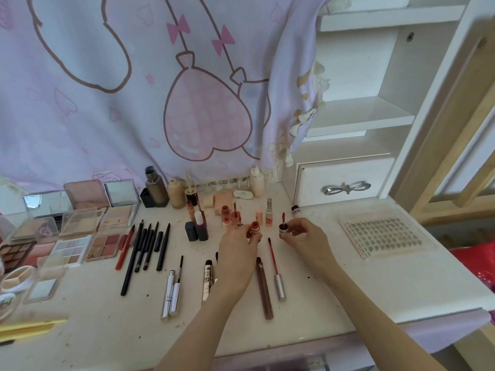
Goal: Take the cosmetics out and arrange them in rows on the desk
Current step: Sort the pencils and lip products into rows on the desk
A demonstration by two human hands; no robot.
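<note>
Lilac cartoon-print curtain (134, 89) backs the white table (348, 277), where palettes, pencils and tubes lie in rows. Left hand (238, 253): fingers curled narrowly round a small red-capped lip-tint bottle (255, 226). Right hand (305, 238): fingers pinching a dark-red open lip-gloss bottle (282, 228), wand upright. Advice: set each upright just beyond the fingers, alongside the standing pink bottles (230, 216), evenly spaced.

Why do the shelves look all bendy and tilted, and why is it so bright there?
In the head view, the wide-angle lens bows straight edges near the borders, so the white shelves lean. Daylight washes them pale, with detail lost on their surfaces. The small mirrors reflect plain light. The middle is clearer: the left hand and right hand look fairly sharp, casting only soft shadows on the desk.
</note>
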